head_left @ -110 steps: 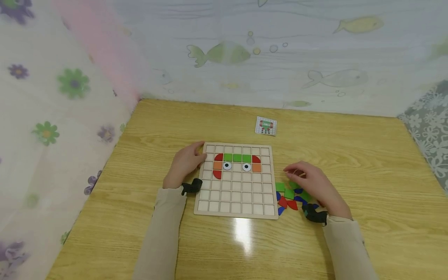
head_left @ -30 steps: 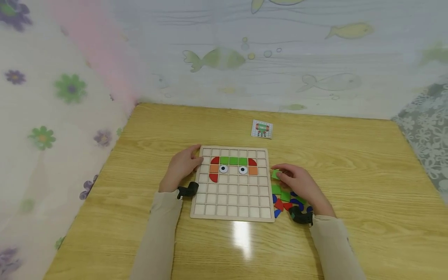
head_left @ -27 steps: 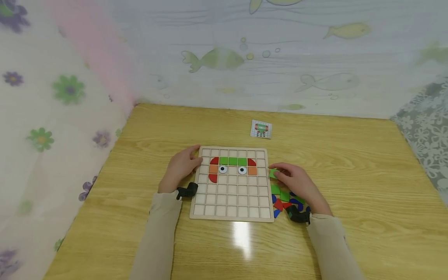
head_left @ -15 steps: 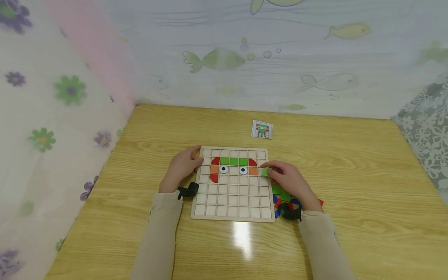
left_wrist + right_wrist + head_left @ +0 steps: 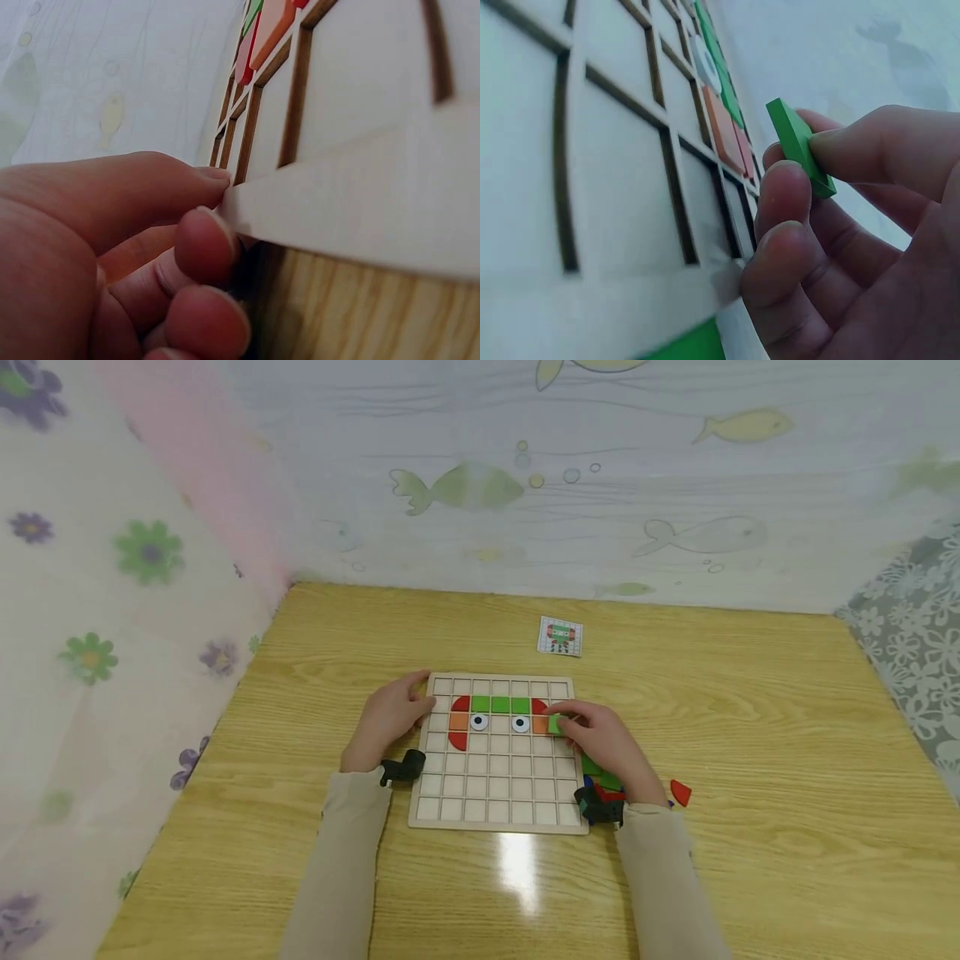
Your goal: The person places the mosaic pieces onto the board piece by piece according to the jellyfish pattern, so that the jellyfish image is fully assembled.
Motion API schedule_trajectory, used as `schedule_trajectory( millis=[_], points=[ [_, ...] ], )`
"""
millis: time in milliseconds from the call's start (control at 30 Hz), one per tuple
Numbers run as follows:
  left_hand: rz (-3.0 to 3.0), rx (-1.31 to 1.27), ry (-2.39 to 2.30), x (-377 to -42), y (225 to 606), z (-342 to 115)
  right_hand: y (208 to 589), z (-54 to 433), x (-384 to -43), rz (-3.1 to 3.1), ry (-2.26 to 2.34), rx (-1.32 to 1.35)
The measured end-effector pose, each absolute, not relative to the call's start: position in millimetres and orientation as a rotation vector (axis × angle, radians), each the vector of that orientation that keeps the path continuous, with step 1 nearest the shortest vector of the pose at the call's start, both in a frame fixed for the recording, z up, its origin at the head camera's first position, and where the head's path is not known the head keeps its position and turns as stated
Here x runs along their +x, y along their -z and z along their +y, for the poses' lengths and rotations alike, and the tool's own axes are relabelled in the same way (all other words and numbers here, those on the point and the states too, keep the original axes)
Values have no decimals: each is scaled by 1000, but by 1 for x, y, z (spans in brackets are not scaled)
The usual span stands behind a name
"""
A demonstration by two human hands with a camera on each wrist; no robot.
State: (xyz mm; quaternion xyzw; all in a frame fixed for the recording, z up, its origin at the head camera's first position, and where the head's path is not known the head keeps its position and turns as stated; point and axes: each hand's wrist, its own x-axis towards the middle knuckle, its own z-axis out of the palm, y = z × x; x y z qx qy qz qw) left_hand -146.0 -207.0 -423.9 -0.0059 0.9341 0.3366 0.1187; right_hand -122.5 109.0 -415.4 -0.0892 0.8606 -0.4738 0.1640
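Observation:
A wooden grid board [image 5: 491,789] lies on the table. My left hand [image 5: 390,722] holds its left edge; the left wrist view shows a thumb [image 5: 150,187] at the rim and curled fingers beside and below it. My right hand [image 5: 607,743] pinches a green square tile [image 5: 795,146] between thumb and fingers, tilted, above the board's right columns. Set in the board are a row of green squares [image 5: 500,704], two eye pieces [image 5: 478,722], two orange squares [image 5: 458,722] and red rounded pieces [image 5: 457,742]. The right orange square is partly covered by the held tile.
A small pattern card [image 5: 560,636] lies behind the board. Loose green tiles [image 5: 592,766], with red and blue pieces, sit by the board's right edge, partly hidden under my right arm. One red piece [image 5: 680,792] lies farther right. Walls stand behind and left of the table.
My right hand has picked a green square from the loose pieces and carried it left over the board's right side. The left hand keeps its place at the board's edge.

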Motion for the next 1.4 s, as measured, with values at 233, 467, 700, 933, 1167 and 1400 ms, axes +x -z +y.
schedule_trajectory(
  millis=[233,467,700,933,1167,1400],
  points=[
    [2729,-24,-994,-145,422,-207,413,98,-122,2445,1355,-231],
    [2730,-20,-999,-145,422,-207,415,81,-122,2500,1301,-375],
    [2734,-15,-989,-146,422,-208,418,66,-119,2535,1241,-387],
    [2738,-21,-973,-147,424,-209,418,55,-119,2515,1265,-396],
    [2741,-19,-969,-146,423,-208,418,52,-121,2481,1357,-327],
    [2748,-4,-970,-147,423,-206,417,47,-120,2513,1338,-318]
  ],
)
